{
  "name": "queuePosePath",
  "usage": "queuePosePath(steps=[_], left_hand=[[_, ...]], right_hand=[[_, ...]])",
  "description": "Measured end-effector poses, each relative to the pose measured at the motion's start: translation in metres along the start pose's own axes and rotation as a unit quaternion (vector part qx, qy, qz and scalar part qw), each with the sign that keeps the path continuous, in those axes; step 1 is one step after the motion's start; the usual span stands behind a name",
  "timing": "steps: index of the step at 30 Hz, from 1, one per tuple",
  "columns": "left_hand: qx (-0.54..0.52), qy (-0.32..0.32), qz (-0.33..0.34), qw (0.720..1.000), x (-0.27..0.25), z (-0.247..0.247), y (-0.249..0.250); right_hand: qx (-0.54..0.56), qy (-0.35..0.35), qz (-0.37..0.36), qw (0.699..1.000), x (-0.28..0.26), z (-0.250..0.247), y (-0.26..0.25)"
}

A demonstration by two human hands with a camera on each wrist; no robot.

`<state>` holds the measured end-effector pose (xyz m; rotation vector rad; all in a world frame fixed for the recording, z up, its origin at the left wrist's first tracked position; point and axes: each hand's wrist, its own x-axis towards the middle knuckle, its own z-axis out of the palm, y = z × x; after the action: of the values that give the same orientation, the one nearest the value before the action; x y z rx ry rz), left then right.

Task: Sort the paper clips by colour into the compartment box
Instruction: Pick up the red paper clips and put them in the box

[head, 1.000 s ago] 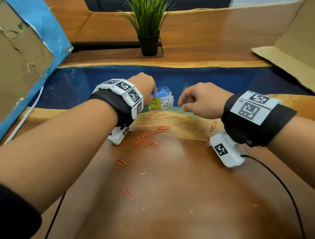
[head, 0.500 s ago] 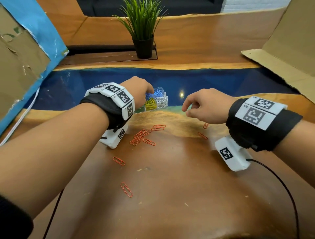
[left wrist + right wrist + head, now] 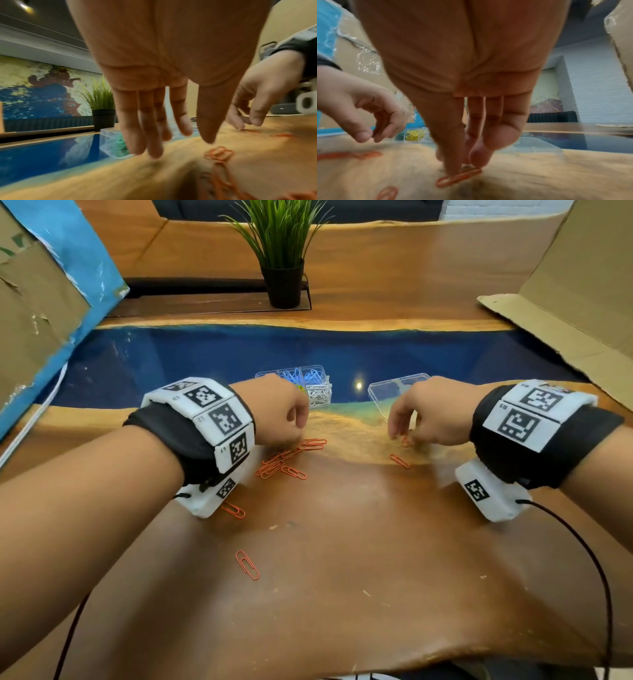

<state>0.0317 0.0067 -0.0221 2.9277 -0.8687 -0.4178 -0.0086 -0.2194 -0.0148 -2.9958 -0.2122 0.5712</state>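
Several orange paper clips (image 3: 274, 465) lie loose on the wooden table, with single ones nearer me (image 3: 247, 565). Behind my hands the clear compartment box (image 3: 320, 371) holds blue, white and yellow clips. My left hand (image 3: 298, 436) hangs just above the orange pile, fingers (image 3: 154, 148) relaxed and pointing down, holding nothing. My right hand (image 3: 399, 434) is down on the table, where thumb and forefinger pinch one orange clip (image 3: 458, 177) that still lies flat. Another orange clip (image 3: 399, 461) lies just in front of that hand.
The box's clear lid (image 3: 399, 386) lies behind my right hand. A potted plant (image 3: 282, 251) stands at the back. Cardboard (image 3: 565, 285) leans at the right, and a blue-edged board (image 3: 41, 302) at the left. A black cable (image 3: 582, 559) trails from my right wrist.
My left hand has drawn back from the compartment box down to the orange pile. My right hand has dropped to the table and closed its fingertips on an orange clip.
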Motion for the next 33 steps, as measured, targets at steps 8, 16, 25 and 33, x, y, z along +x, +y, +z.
queuePosePath(steps=[8, 16, 25, 33], left_hand=[[0.082, -0.031, -0.008, 0.996, -0.002, 0.001, 0.019], [0.144, -0.061, -0.01, 0.988, 0.004, -0.001, 0.04], [-0.011, 0.01, -0.03, 0.999, -0.003, -0.003, 0.01], [-0.017, 0.013, -0.026, 0.999, -0.004, 0.004, 0.005]], right_hand=[[-0.022, 0.004, 0.0, 1.0, -0.002, 0.005, -0.002], [0.009, -0.016, 0.015, 1.0, -0.012, 0.009, -0.006], [0.073, -0.014, 0.015, 0.997, -0.019, 0.012, -0.009], [0.003, -0.032, 0.024, 0.999, -0.023, 0.018, -0.015]])
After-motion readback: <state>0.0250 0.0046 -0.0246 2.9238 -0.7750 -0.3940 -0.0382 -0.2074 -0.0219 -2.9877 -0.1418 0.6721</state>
